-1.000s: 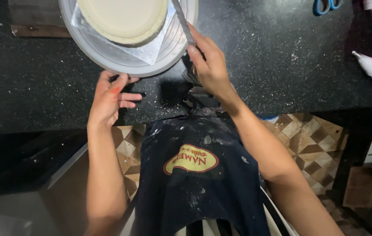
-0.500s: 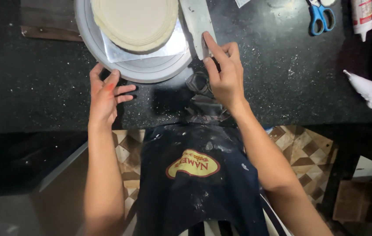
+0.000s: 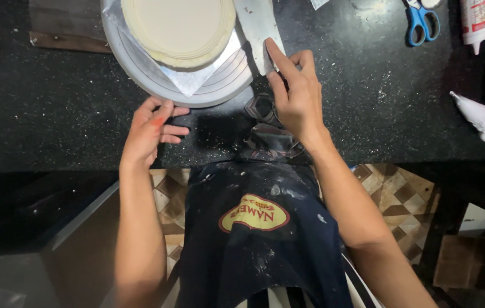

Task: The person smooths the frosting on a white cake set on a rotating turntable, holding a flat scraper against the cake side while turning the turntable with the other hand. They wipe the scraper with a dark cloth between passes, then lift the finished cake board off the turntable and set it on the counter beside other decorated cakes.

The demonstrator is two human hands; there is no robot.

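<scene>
A round cream-frosted cake (image 3: 178, 28) sits on a silver square board on a grey turntable (image 3: 208, 91) at the top of the black counter. My right hand (image 3: 294, 94) holds a flat metal scraper (image 3: 257, 25) upright against the cake's right side, index finger laid along the blade. My left hand (image 3: 151, 128) rests on the counter at the turntable's near rim, fingertips touching its edge; a red smear marks one finger.
Blue-handled scissors (image 3: 422, 23) and a white tube (image 3: 475, 20) lie at the top right. A white piping bag (image 3: 482, 120) lies at the right edge. A wooden board (image 3: 63, 25) sits behind the turntable at the left. The counter's front edge runs just below my hands.
The view has shifted so cake and turntable sit lower in frame. My right hand has slid up along the scraper; my left hand has stayed at the turntable rim.
</scene>
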